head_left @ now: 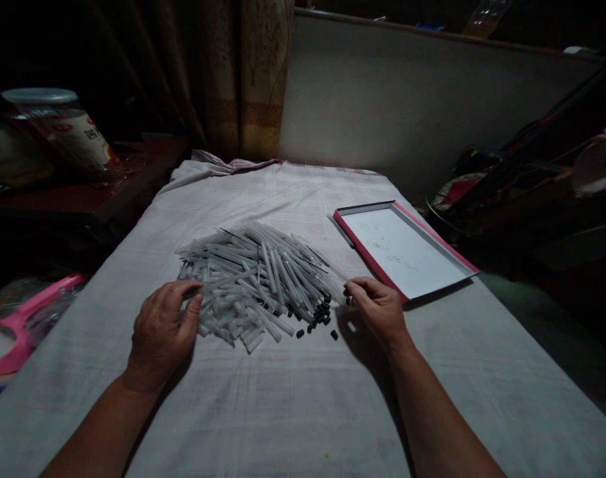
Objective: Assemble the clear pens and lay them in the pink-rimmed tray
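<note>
A heap of thin, clear plastic tubes (263, 265) lies on the cloth between my hands, with a few dark thin rods among them. Small black caps (322, 312) are scattered along the heap's near right edge. My left hand (160, 328) is cupped at the heap's left side, thumb and forefinger apart, with nothing visible in it. At the right edge, my right hand (379, 309) has its thumb and forefinger pinched at the end of a thin plastic tube (336, 271). Its other fingers are curled in and partly hidden.
A shallow red-edged tray (370, 259) with a white inside lies beyond my right hand, a loose tube along its left side. A pink handle (21, 325) and a shelf with a lidded jar (68, 129) stand left. A curtain (247, 79) hangs behind.
</note>
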Motion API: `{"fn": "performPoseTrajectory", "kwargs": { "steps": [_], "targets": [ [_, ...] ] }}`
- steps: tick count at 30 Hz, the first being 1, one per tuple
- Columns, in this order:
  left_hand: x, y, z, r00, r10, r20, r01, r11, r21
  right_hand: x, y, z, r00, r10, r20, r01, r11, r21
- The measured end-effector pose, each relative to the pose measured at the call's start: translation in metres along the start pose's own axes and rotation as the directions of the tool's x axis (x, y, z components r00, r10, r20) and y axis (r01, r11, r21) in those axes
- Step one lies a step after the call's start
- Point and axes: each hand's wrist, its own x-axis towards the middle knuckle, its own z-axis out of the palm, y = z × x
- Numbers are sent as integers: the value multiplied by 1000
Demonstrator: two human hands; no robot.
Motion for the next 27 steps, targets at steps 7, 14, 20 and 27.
{"fn": "performPoseTrajectory", "kwargs": {
  "steps": [7,14,20,27],
  "targets": [
    [-2,20,5,988,149,33,-145,985,-95,-12,-1,24,986,-110,124,139,957,-255],
    [-4,38,7,970,233,69,-213,952,-220,-16,-12,21,966,-199,168,234,945,-227],
    [-6,49,10,950,294,100,-255,923,-289,-26,-29,28,890,-243,386,285,957,-56],
    [-7,52,9,940,331,84,-290,905,-312,-30,-34,34,889,-54,454,13,995,94]
  ]
}}
